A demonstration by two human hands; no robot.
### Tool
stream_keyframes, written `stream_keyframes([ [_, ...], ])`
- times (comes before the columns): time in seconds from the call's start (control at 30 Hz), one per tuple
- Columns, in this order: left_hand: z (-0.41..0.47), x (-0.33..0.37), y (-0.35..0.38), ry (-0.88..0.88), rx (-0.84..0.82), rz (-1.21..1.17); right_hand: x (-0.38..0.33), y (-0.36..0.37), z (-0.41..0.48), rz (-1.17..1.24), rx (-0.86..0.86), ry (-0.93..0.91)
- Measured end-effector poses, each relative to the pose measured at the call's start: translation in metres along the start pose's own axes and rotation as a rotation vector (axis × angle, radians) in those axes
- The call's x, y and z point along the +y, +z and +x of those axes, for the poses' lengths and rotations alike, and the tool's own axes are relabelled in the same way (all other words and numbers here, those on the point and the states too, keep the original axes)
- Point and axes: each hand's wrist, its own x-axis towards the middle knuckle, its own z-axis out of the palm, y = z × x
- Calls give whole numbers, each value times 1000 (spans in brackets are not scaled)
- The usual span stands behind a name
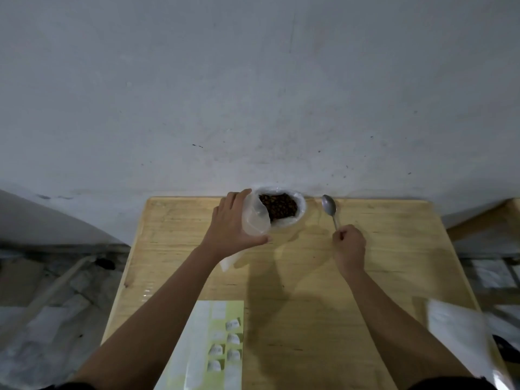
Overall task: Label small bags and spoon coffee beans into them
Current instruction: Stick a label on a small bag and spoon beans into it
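The left hand (233, 223) is gripping a small bag (254, 220) beside the bean sack (284, 224) at the far edge of the counter (394, 263); the right hand (349, 244) is clutching the spoon (329, 205). The limp bag mouth could sag shut, scattering beans.

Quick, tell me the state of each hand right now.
Left hand: closed, gripping a small clear bag.
Right hand: closed, holding the spoon by its handle.

Wooden table (309, 277) with open bag of coffee beans (280, 211), label sheet (216, 342), clear plastic (455, 330).
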Motion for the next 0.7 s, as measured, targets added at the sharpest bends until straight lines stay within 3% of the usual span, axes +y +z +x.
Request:
stream_keyframes([
  [0.17, -1, 1, 2, -41, 48, 59, -22, -38, -10, 415, 180, -8],
  [0.37, -4, -5, -4, -90, 56, 95, -56, -51, -13, 788, 173, -25],
  [0.57, -7, -15, -11, -87, 17, 29, -74, -30, -17, 859, 44, -31],
  [0.7, -11, -22, -13, -66, -1, -57, -75, -9, -17, 725, 38, -31],
])
